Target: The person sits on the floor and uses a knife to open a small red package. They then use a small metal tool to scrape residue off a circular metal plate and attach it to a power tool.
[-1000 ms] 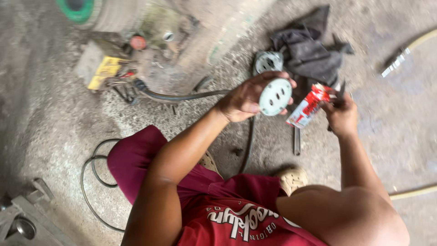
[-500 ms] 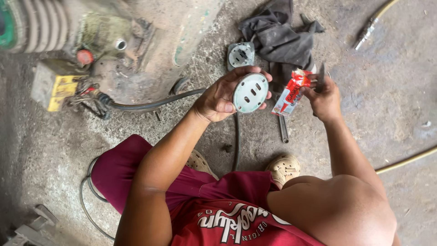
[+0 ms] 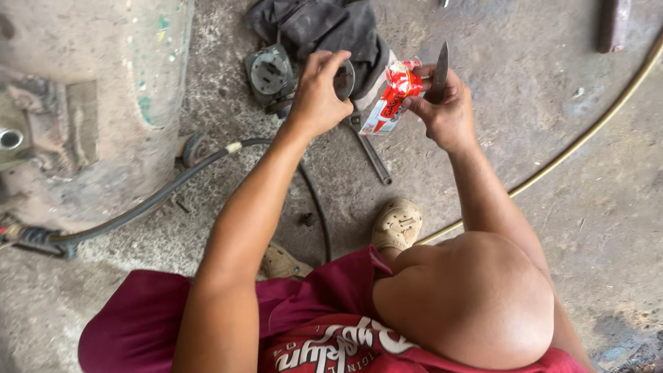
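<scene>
The left hand is clamped on a round disc held above the concrete floor, in front of a dark rag. The right hand has its grip closed on a red-and-white packet and a dark blade — the blade pointing up, the packet just beside the disc. A second round part lies on the floor near the left hand, and a wrench lies below the packet.

Left hand on disc; right hand with packet, blade.
</scene>
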`<act>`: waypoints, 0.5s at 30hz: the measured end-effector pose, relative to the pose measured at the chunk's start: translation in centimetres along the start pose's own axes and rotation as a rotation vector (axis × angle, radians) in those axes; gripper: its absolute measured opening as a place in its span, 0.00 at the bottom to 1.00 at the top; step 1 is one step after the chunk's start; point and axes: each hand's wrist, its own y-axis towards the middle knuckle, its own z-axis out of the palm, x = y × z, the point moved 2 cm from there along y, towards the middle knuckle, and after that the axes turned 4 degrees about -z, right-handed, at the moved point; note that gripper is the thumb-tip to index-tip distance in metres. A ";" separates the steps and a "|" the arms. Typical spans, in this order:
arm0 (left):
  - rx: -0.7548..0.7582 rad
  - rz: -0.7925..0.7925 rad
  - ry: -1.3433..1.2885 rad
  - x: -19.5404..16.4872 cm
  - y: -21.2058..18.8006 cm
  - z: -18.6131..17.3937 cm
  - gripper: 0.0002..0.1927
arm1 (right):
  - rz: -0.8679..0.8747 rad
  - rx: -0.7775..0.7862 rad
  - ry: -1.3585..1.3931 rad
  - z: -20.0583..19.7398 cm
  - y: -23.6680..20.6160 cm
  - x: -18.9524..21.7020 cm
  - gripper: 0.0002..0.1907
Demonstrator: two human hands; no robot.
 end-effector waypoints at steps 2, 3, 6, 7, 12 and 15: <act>0.001 -0.006 0.164 -0.1 1.3 1.7 0.41 | 0.042 -0.073 -0.017 -0.7 -0.6 -0.4 0.22; 0.012 -0.006 0.188 0.0 1.7 2.3 0.41 | 0.036 -0.083 -0.044 -1.0 -0.9 -0.6 0.22; 0.033 -0.019 0.249 0.7 2.9 3.6 0.40 | -0.003 -0.089 -0.090 -1.6 -1.5 -1.5 0.20; 0.044 -0.028 0.258 1.0 3.2 3.8 0.40 | -0.022 -0.088 -0.080 -1.7 -1.6 -1.7 0.19; 0.036 0.003 0.234 1.7 3.6 3.7 0.42 | -0.009 -0.116 -0.063 -2.1 -1.6 -2.1 0.17; 0.035 0.038 -0.007 0.9 2.3 2.6 0.42 | -0.010 -0.115 -0.043 -1.8 -1.6 -1.4 0.17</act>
